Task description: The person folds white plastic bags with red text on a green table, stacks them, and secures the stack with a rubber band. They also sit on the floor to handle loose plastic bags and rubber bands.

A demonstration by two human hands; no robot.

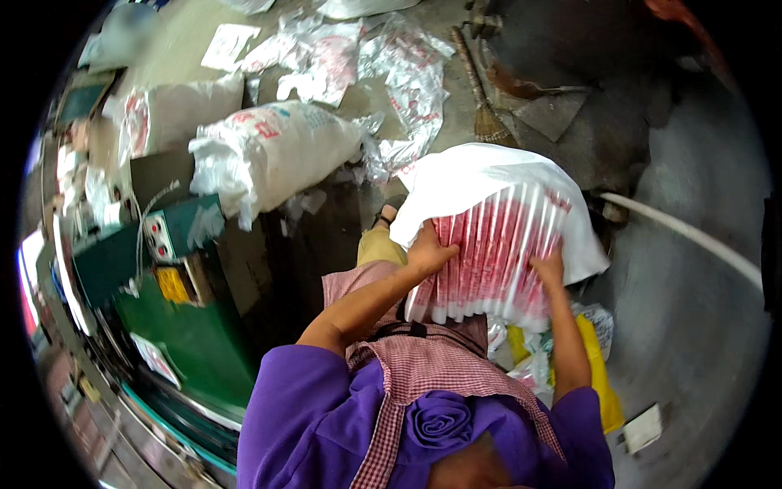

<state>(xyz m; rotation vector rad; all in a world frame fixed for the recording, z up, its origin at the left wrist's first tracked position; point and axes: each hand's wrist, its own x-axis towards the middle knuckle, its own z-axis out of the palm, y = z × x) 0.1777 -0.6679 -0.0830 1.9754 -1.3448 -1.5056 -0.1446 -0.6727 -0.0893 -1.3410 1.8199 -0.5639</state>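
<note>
In front of my body, a row of red-and-white plastic packs [486,253] stands side by side, like bundled printed bags. What exactly they are, I cannot make out. A white plastic sack [497,167] drapes over their far end and right side. My left hand [429,249] grips the left side of the row, its thumb lying on the packs. On the opposite side, my right hand [551,266] is closed on the right edge, next to the sack's loose border. Some fingertips of both hands are hidden behind the packs and the sack.
A stuffed white sack [285,151] lies on the floor to the left, another [183,114] behind it. Plastic scraps [326,61] litter the far floor near a broom [489,122]. A green machine [183,334] stands at left; a yellow bag [597,375] sits at right.
</note>
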